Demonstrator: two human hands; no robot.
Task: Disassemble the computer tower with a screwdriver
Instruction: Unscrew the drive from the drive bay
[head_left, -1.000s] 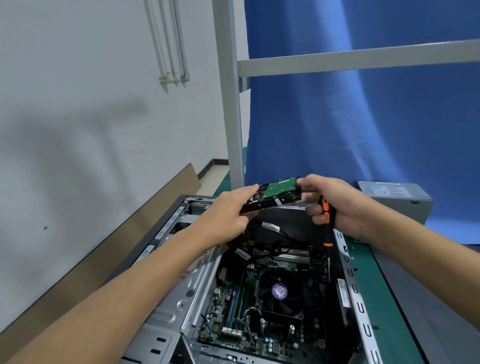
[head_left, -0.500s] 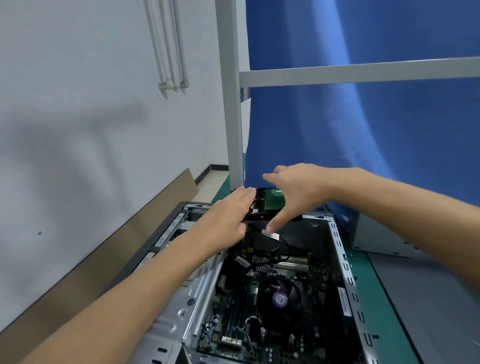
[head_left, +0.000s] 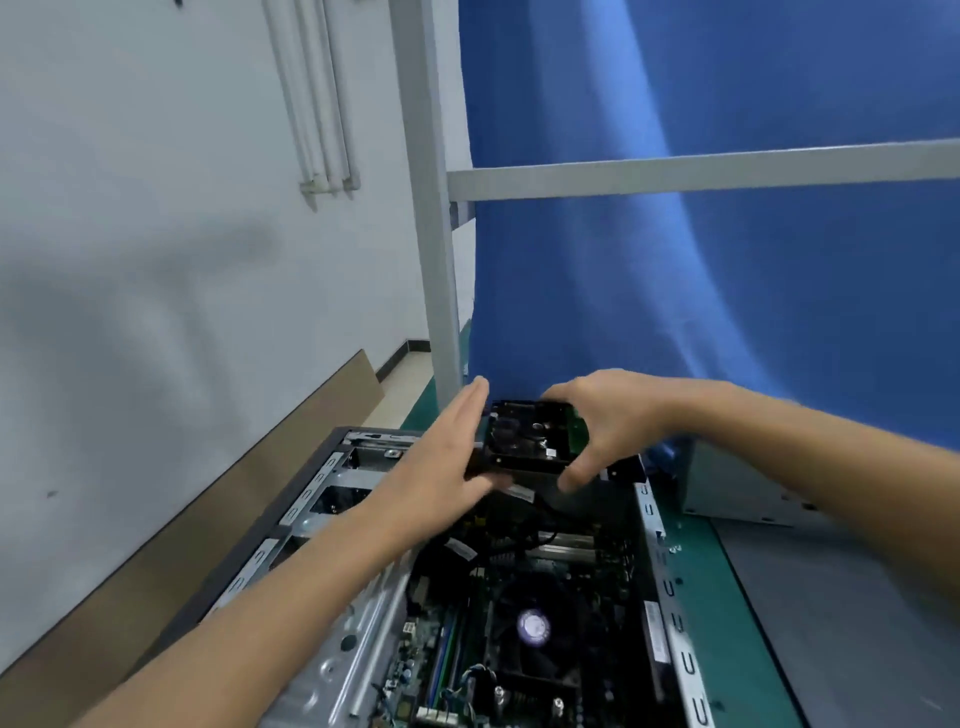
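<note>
The open computer tower (head_left: 332, 519) lies on its side with the motherboard and CPU fan (head_left: 532, 626) exposed. Above its far end a black hard drive (head_left: 524, 436) with a green board edge is held between both hands. My left hand (head_left: 447, 457) lies flat against the drive's left side with straight fingers. On the drive's right side my right hand (head_left: 608, 421) curls its fingers and thumb round the edge. Black cables run from under the drive down into the case. No screwdriver is in view.
A grey power supply box (head_left: 737, 488) sits on the green mat (head_left: 727, 623) right of the tower, partly behind my right forearm. A grey metal frame post (head_left: 431, 260) and a blue cloth (head_left: 675, 286) stand behind. A cardboard strip (head_left: 208, 545) leans on the left wall.
The drive has turned so its black side faces me. My right hand shifted to grip its right edge, and the orange screwdriver it held a second ago is gone. My left fingers straightened.
</note>
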